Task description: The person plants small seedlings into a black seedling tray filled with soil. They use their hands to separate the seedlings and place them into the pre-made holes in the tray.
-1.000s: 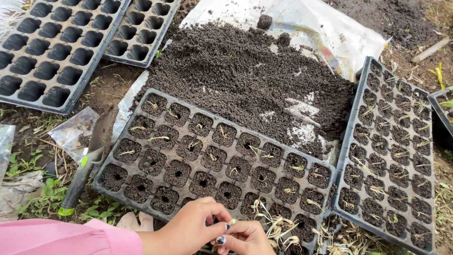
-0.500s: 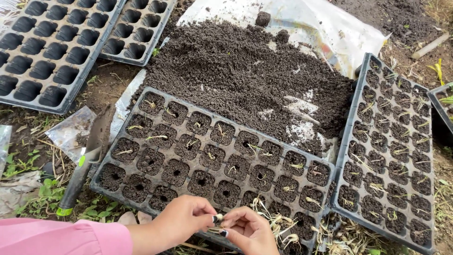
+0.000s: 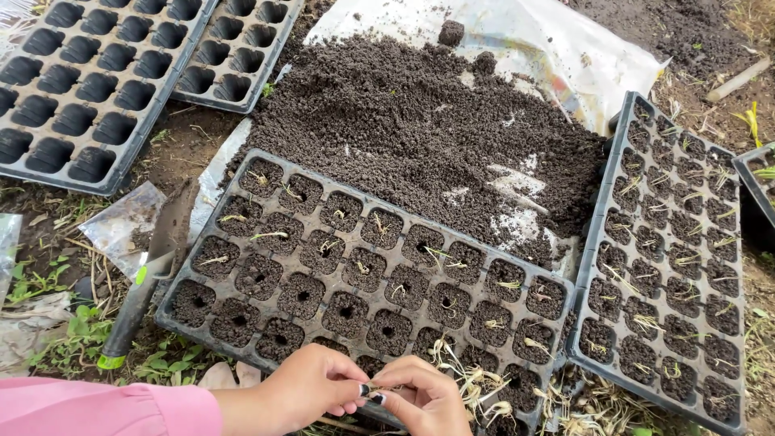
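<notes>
Both hands, left hand [image 3: 311, 387] and right hand [image 3: 420, 396], have closed together; fingers pinch one small seedling over the seed tray [image 3: 242, 206], nearer a dibbled cell than before.

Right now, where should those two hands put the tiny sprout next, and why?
Probably into a nearby soil cell with an open poked hole in the black plastic seedling tray: left hand and right hand pinch something small together, and the front cells hold no sprouts.
</notes>
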